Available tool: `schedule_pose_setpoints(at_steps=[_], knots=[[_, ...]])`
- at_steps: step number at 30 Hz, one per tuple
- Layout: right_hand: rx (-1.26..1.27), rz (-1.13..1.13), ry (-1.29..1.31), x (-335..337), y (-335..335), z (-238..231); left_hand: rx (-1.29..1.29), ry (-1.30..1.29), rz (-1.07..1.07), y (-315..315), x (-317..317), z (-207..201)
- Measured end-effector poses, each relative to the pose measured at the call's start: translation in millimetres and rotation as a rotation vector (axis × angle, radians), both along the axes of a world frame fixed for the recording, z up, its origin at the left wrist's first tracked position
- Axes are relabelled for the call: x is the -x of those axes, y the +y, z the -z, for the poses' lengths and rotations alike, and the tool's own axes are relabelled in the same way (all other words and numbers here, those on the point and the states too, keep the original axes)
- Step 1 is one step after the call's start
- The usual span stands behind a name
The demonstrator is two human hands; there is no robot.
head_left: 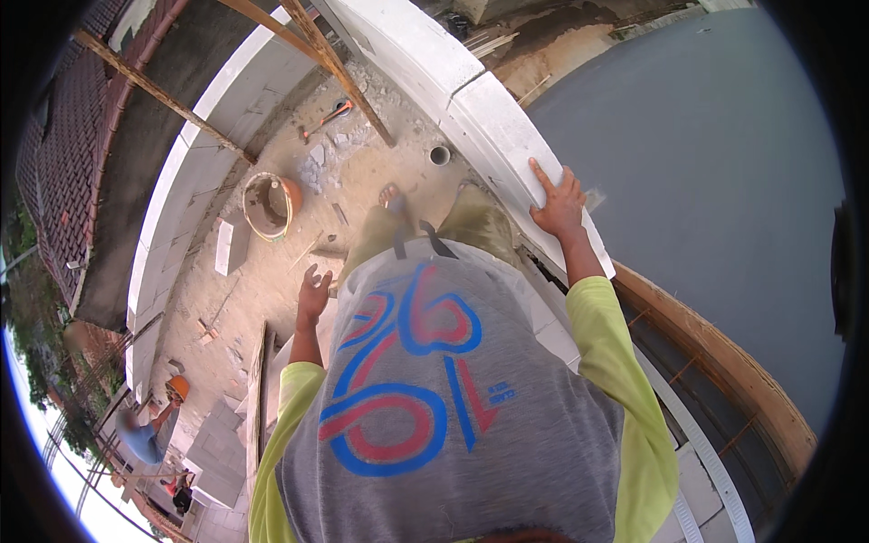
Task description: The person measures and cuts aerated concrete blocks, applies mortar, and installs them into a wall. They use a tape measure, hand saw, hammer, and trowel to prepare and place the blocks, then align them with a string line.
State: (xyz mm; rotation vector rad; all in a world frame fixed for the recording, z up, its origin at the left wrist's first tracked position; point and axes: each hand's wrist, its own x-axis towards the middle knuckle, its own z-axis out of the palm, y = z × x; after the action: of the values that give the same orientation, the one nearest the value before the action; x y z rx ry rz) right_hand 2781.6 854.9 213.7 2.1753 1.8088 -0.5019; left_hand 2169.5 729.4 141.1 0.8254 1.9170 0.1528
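My right hand [559,203] rests on the top of a low wall of white blocks [493,113], near the end of its last block. Its fingers are spread, and nothing is in it. To the left of my body hangs my left hand [313,291], with loosely bent fingers apart and nothing visible between them. An orange bucket [294,194] with grey residue inside stands on the floor beyond the left hand. Close to the bucket, a loose white block [232,242] sits on the ground.
A hammer [325,119] with an orange handle lies among rubble. An open pipe end [439,156] rises from the dusty floor. Wooden poles [339,72] slant across the far side. A curved block wall [172,185] bounds the left. Another person [140,439] is at lower left, near stacked blocks [217,452].
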Motion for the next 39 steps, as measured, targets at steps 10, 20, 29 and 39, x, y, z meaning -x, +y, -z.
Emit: schedule_pose_setpoints(at_steps=[10,20,29,39], knots=[[-0.079,-0.005,0.027,9,-10,8,-0.090,0.101,-0.229,-39,53,11],[-0.053,-0.001,0.071,5,-9,7,-0.126,-0.216,0.087,-93,-32,65],[-0.013,-0.055,0.064,-10,-11,5,0.041,-0.040,0.076,-2,-61,12],[0.221,0.044,0.037,-68,-97,-19,-0.187,-0.046,-0.043,8,-16,58]])
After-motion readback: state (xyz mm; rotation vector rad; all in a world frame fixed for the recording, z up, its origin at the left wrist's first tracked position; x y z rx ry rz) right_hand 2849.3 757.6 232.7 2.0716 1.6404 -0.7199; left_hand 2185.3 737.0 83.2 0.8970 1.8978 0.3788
